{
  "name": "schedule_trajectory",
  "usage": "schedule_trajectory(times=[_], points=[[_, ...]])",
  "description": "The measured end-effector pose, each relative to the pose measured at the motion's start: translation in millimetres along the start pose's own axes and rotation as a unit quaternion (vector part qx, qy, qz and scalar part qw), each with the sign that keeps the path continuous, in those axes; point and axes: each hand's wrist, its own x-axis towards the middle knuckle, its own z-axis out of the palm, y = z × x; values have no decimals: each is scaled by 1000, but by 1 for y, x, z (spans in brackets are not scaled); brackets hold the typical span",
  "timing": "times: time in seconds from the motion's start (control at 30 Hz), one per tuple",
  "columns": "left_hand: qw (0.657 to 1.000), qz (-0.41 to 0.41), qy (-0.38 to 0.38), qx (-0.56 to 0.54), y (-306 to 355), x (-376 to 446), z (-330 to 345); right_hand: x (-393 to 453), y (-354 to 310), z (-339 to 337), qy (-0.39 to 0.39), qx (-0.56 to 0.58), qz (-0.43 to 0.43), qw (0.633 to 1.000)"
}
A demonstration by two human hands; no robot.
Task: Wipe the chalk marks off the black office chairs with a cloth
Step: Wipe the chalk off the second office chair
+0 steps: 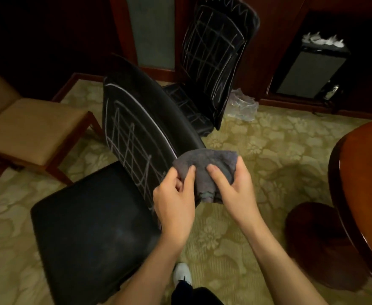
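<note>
A black office chair (pixel 88 227) stands in front of me, its seat dark and its backrest (pixel 136 133) covered with white chalk lines in a grid. A second black chair (pixel 213 58) stands behind it, also scribbled with chalk on back and seat. I hold a grey-purple cloth (pixel 205 164) bunched up just right of the near backrest. My left hand (pixel 176 194) pinches its left side with thumb and fingers. My right hand (pixel 231 181) grips its right side, thumb on top.
A beige padded wooden chair (pixel 26 128) stands at the left. A round polished wooden table (pixel 365 183) with a dark pedestal base (pixel 313 241) is at the right. A crumpled plastic bag (pixel 242 104) lies on the patterned carpet. A dark bin (pixel 313 69) stands by the back wall.
</note>
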Motion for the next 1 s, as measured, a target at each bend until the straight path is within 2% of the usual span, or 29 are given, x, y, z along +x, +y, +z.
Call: schedule_trajectory(times=[0.13, 0.37, 0.47, 0.57, 0.7, 0.8, 1.0], points=[[999, 18, -2, -35, -5, -28, -9, -23, -1, -1, -4, -16, -14, 1000], [995, -8, -61, -73, -21, -64, -17, -63, 15, -19, 3, -62, 35, 997], [989, -9, -41, -139, -1, -47, -26, -51, -9, -15, -5, -76, -6, 997], [986, -19, -52, -157, 11, -24, -31, -33, -34, 3, 9, -85, -45, 995], [980, -95, -75, -156, -9, -24, -23, -22, -23, 21, 61, -222, -77, 970], [970, -139, -96, -175, -22, -36, -17, -32, -1, 19, 72, -245, -92, 962], [956, -160, -105, -221, -11, -26, -28, -33, -13, 27, 90, -340, -149, 924]])
